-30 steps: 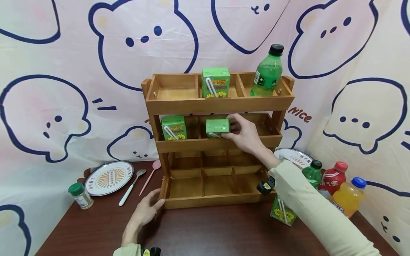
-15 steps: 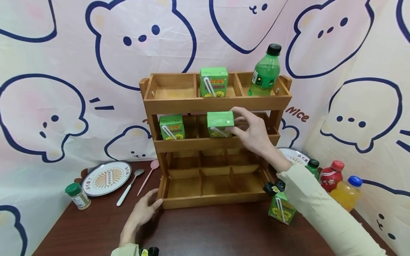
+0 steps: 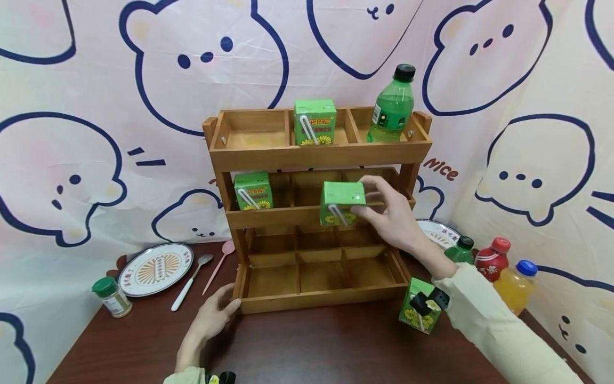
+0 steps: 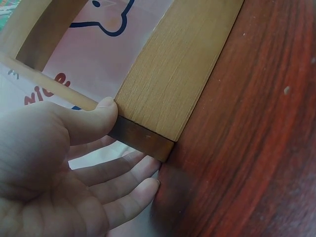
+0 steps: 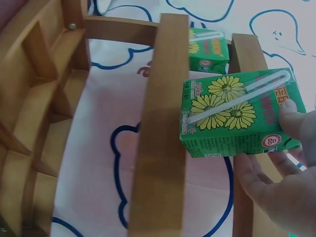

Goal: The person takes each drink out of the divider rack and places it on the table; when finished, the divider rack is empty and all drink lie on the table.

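A green drink carton (image 3: pixel 341 200) with a white straw on its face is in my right hand (image 3: pixel 393 221), the thumb on one face and fingers opposite. It is in front of the second tier of a wooden rack (image 3: pixel 321 159), overlapping that tier's front board in the head view. Yellow flowers show on the carton (image 5: pixel 227 111) in the right wrist view. My left hand (image 3: pixel 209 318) holds the rack's lower left front corner, its thumb against the wood (image 4: pixel 153 84) and its other fingers behind the corner, partly hidden.
Upright cartons stand in the top middle (image 3: pixel 314 122) and second-tier left (image 3: pixel 253 191) compartments; a green bottle (image 3: pixel 392 109) stands top right. Another carton (image 3: pixel 412 309) and several bottles (image 3: pixel 515 288) stand right. Left are a plate (image 3: pixel 155 269), spoon (image 3: pixel 189 285), pink spoon (image 3: pixel 218 269) and shaker (image 3: pixel 111 297).
My right hand has lifted the carton out of the second tier's middle compartment, then brought it forward and slightly down, past the front board. My left hand stays at the rack's corner.
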